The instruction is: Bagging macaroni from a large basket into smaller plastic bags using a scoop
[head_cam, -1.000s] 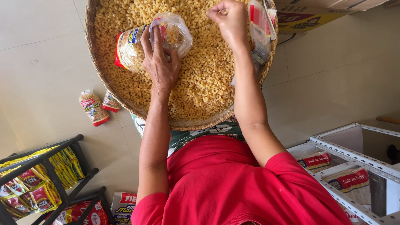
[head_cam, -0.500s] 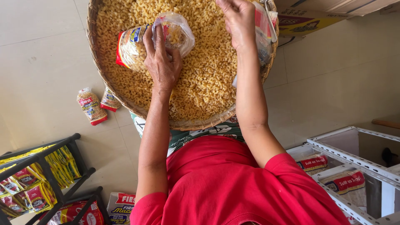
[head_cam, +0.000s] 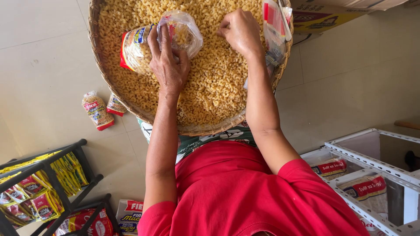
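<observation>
The left hand (head_cam: 168,65) still grips the clear bag (head_cam: 159,41) at the basket's (head_cam: 100,74) ten o'clock; the right hand (head_cam: 239,31), curled over loose macaroni (head_cam: 214,87), has shifted slightly toward six o'clock.

At top center, the left hand (head_cam: 168,65) holds a plastic bag (head_cam: 159,41) over macaroni in a woven basket (head_cam: 100,74); the right hand (head_cam: 239,31) digs beside it.

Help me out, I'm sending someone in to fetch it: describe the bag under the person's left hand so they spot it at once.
Find the round woven basket heaped with loose elbow macaroni. On that heap, under the left hand, lies a clear plastic bag of macaroni with a red bottom edge. Unlike the two packets on the floor, its top gapes open.
</observation>
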